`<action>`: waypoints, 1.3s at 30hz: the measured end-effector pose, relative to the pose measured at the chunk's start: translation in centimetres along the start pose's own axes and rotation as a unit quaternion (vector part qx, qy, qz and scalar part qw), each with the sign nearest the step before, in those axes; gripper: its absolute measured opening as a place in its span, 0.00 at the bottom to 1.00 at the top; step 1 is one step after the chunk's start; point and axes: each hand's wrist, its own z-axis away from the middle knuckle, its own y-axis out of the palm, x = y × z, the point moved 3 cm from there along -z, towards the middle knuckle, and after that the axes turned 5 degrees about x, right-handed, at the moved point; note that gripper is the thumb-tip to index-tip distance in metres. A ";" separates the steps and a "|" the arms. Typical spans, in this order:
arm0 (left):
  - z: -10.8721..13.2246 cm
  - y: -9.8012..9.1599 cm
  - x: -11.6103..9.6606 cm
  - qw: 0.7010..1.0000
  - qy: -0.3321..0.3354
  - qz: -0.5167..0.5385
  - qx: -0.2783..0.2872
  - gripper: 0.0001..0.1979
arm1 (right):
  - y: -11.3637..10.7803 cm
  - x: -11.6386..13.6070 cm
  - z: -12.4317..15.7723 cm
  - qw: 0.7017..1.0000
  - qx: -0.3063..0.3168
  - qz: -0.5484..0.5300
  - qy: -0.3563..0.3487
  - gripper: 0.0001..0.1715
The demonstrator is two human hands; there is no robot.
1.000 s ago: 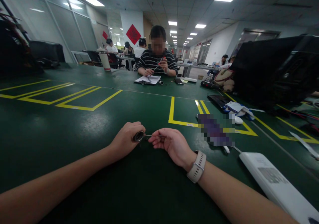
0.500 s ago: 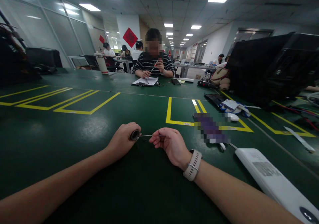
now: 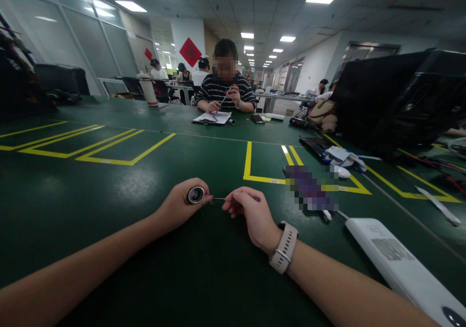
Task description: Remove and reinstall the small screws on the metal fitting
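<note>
Left-hand grip [image 3: 180, 204]: fingers wrapped round a dark cylinder [image 3: 196, 195] with a metal rim, hollow end facing the wearer. Right-hand grip [image 3: 253, 215]: fingers curled about a slender tool [image 3: 219, 199]. Tool's long axis runs crosswise, roughly level, its thin shaft bridging the gap between hands; left end by the left thumb, just right of the cylinder. Tip contact: cannot tell. Around both, green desk [image 3: 204, 278]; white slab [image 3: 391, 254] beyond the right forearm.
</note>
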 end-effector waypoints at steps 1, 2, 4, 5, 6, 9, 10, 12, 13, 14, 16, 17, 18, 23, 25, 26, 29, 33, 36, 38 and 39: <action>0.0 0.0 -0.1 1.000 0.002 0.009 0.011 0.06 | 0.0 0.0 0.0 1.000 -0.002 0.000 0.000 0.10; 0.0 0.1 -0.1 1.000 0.003 0.014 0.021 0.06 | 0.0 0.0 0.0 1.000 -0.003 -0.001 0.000 0.10; 0.0 0.2 -0.1 0.999 0.004 0.017 0.036 0.05 | -0.1 0.0 0.0 1.000 -0.007 -0.006 0.003 0.10; 0.0 0.3 -0.1 0.999 0.003 0.014 0.043 0.05 | -0.1 0.0 0.0 1.000 -0.008 -0.009 0.004 0.10; -0.1 0.3 0.0 0.999 0.001 0.009 0.050 0.05 | -0.1 0.1 0.0 1.000 -0.009 -0.014 0.003 0.10; -0.1 0.4 0.1 0.998 -0.009 -0.008 0.058 0.05 | -0.3 0.1 0.0 1.000 -0.015 -0.027 -0.006 0.10; 0.0 0.5 0.2 0.998 -0.010 -0.011 0.058 0.05 | -0.4 0.1 0.0 0.999 -0.022 -0.027 -0.011 0.10; 0.0 0.5 0.4 0.998 -0.008 -0.010 0.054 0.05 | -0.7 0.2 0.1 0.999 -0.041 -0.020 -0.022 0.11; 0.0 0.5 0.4 0.999 -0.004 -0.011 0.048 0.05 | -0.7 0.2 0.1 0.998 -0.048 -0.014 -0.025 0.11; 0.0 0.4 0.5 0.999 0.000 -0.016 0.038 0.06 | -0.8 0.2 0.1 0.998 -0.053 -0.005 -0.026 0.12; 0.0 0.1 0.6 0.999 0.012 -0.045 0.002 0.07 | -0.8 0.2 0.0 0.998 -0.050 0.011 -0.020 0.13; -0.1 -0.1 0.6 0.997 0.018 -0.070 -0.020 0.08 | -0.7 0.2 0.0 0.999 -0.045 0.020 -0.014 0.13; -0.1 -0.2 0.5 0.994 0.022 -0.101 -0.038 0.09 | -0.6 0.1 0.0 0.999 -0.041 0.027 -0.008 0.13; 0.0 -0.9 0.1 0.981 -0.011 -0.191 -0.043 0.14 | -0.4 -0.1 -0.1 0.998 -0.031 0.052 0.007 0.13; 0.1 -1.1 0.0 0.980 -0.047 -0.189 -0.036 0.15 | -0.4 -0.2 -0.2 0.998 -0.021 0.058 0.011 0.13; 0.2 -1.2 0.0 0.980 -0.063 -0.187 -0.036 0.15 | -0.4 -0.2 -0.2 0.998 -0.017 0.063 0.012 0.13; 0.3 -1.4 0.0 0.979 -0.093 -0.174 -0.041 0.14 | -0.3 -0.2 -0.2 0.996 -0.009 0.086 0.013 0.13; 0.2 -1.4 0.5 0.987 -0.120 -0.099 -0.032 0.10 | 0.0 0.4 0.1 0.990 0.001 0.142 0.009 0.13; 0.0 -1.1 1.1 0.989 -0.142 0.012 -0.037 0.13 | 0.1 1.1 0.5 0.978 -0.015 0.208 -0.011 0.14; 0.0 -0.8 1.3 0.978 -0.167 0.114 -0.038 0.16 | 0.0 1.6 0.6 0.970 -0.031 0.241 -0.021 0.15; 0.0 -0.7 1.3 0.968 -0.184 0.165 -0.034 0.18 | 0.0 1.7 0.6 0.967 -0.038 0.253 -0.022 0.16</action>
